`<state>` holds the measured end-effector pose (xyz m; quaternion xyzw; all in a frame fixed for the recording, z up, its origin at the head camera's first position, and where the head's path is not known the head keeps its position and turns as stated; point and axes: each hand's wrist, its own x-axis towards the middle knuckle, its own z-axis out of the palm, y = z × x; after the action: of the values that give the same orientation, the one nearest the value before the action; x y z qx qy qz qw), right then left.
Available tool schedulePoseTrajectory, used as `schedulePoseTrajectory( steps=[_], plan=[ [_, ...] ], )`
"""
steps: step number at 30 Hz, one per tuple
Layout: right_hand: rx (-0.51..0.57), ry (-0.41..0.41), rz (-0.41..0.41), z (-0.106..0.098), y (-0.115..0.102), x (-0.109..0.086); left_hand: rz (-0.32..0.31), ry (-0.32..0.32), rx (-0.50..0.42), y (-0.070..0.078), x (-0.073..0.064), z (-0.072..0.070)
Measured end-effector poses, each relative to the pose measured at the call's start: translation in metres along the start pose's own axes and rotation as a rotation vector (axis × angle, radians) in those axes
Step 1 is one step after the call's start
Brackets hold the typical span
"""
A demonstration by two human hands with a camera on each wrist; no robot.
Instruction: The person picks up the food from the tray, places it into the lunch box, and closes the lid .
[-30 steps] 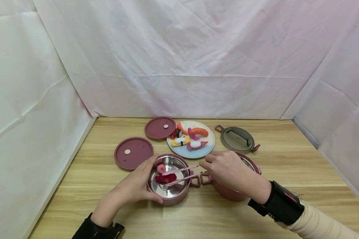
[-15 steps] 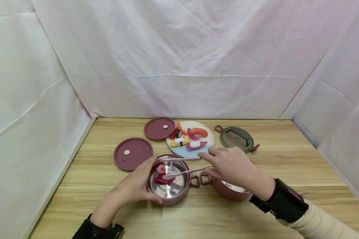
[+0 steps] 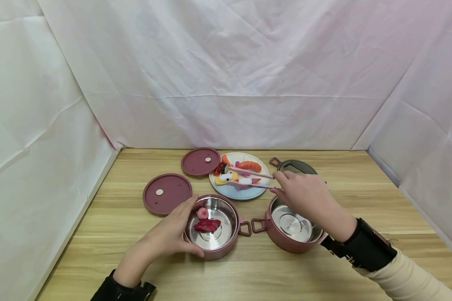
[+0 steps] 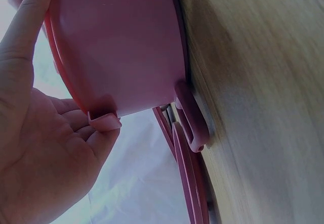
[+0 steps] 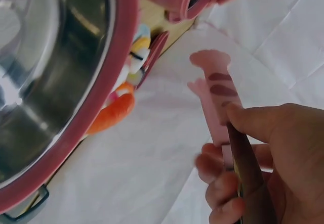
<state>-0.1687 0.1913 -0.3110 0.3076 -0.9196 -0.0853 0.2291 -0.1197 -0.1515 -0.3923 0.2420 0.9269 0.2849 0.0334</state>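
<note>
Pink pot [image 3: 220, 253] on bench [image 3: 248, 281], near side of plate [image 3: 233, 193]; on my feed L hand [image 3: 169, 236] clasps its L side, handle [image 3: 245, 229] pointing R. Tongs [image 3: 254, 173] pinched in R hand [image 3: 305, 197], jutting L, long axis approx crosswise.

Holds with the left hand [image 4: 50, 150] a dusky-red pot [image 4: 116, 47], thumb [image 4: 21, 39] at the rim [image 4: 65, 75], fingers [image 4: 101, 142] at a pinkish tab [image 4: 105, 122]; shows a dark-red loop [image 4: 198, 123] near the base and, beyond, maroon discs [image 4: 188, 176] edge-on.
</note>
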Motion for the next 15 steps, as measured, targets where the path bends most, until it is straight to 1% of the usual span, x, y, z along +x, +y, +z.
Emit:
schedulePoseTrajectory(
  steps=[4, 7, 12, 15],
  plan=[
    [0.000, -0.028, 0.052, 0.004, 0.007, -0.001, -0.003, 0.000, -0.001, 0.000, 0.000, 0.000],
    [0.014, -0.053, 0.071, 0.007, 0.012, -0.001, -0.002, -0.001, -0.002, 0.000, 0.000, 0.000],
    [0.021, -0.067, 0.058, 0.015, 0.021, 0.002, 0.001, 0.000, -0.004, 0.001, 0.000, -0.001],
    [0.019, -0.091, 0.050, 0.019, 0.025, 0.004, -0.001, -0.001, -0.001, 0.001, 0.000, -0.001]
  ],
)
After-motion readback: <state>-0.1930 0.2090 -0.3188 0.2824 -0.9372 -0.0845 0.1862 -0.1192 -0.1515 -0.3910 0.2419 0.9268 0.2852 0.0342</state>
